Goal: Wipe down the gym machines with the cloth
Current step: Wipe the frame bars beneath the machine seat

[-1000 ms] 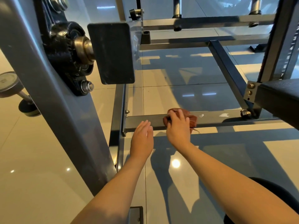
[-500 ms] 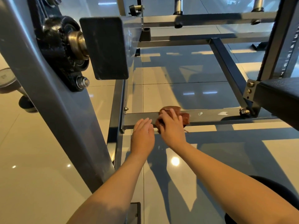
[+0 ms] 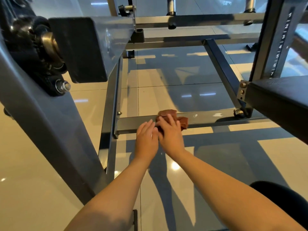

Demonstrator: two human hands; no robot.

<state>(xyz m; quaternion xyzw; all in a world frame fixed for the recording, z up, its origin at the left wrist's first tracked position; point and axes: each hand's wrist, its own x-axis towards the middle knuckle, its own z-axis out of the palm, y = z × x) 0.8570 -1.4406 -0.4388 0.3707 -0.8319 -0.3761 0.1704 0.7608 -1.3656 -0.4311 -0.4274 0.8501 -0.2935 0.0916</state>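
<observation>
Fingers (image 3: pixel 170 119) straight and slightly apart on the crumpled reddish-brown cloth (image 3: pixel 182 121) atop the near grey steel crossbar (image 3: pixel 216 119), press evenly with the right hand (image 3: pixel 171 135) and sweep its full length, open left hand (image 3: pixel 146 139) just left.

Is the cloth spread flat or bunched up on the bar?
Bunched: the brown cloth shows lumpy folds under the right hand on the low crossbar.
</observation>
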